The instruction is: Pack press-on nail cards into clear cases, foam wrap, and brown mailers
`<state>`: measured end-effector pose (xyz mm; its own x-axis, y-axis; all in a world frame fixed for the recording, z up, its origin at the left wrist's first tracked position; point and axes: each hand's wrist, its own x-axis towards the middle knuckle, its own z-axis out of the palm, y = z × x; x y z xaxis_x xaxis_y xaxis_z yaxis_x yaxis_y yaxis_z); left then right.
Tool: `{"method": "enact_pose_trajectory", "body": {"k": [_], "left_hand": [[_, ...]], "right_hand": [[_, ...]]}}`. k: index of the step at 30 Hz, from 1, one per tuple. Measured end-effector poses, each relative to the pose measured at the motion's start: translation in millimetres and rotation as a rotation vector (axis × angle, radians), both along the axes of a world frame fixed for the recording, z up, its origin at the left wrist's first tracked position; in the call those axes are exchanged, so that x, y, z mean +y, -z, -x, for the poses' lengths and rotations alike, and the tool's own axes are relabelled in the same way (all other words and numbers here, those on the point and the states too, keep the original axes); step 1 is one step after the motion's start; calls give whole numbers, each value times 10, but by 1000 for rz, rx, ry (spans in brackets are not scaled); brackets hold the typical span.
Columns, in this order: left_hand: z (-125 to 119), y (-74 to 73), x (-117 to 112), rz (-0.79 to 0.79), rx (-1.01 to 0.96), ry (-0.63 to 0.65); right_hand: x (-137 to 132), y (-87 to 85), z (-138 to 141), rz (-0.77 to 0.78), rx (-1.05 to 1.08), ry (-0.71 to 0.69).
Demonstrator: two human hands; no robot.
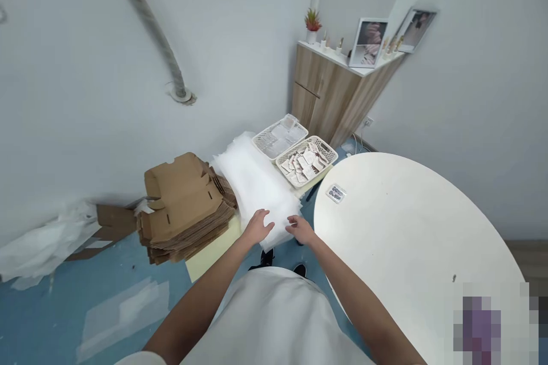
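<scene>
My left hand is over the near end of a stack of white translucent foam sheets, with thumb and fingers apart. Across from it, my right hand hovers at the right near corner of the stack, its fingers curved and spread. Neither hand holds anything; whether the fingertips touch the sheets I cannot tell. Left of the stack lies a pile of flat brown cardboard boxes. Beyond the sheets stand a white basket of small printed packets and a white basket of clear plastic packs.
A round white table fills the right side, with a small clear case near its left edge. A wooden cabinet stands in the corner. Plastic wrapping and a sheet lie on the blue floor at left.
</scene>
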<state>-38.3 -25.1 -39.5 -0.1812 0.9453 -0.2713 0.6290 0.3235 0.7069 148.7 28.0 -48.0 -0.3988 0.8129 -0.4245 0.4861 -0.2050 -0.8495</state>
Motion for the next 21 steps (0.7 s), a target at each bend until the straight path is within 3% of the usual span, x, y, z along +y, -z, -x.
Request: {"method": "enact_pose_trajectory", "body": {"k": [5,9,14,21], "left_hand": [[242,174,239,-14,-216,-58],[394,404,331,131,-284,-118],[476,615,254,183,-352,-166],[477,640,193,199,-482,-211]], "right_hand": [[327,-2,594,-158,-79,-81],[489,75,931,-198,-141,-141],[610,192,1088,-152,-257,-131],[638,301,1225,-161,-402,-163]]}}
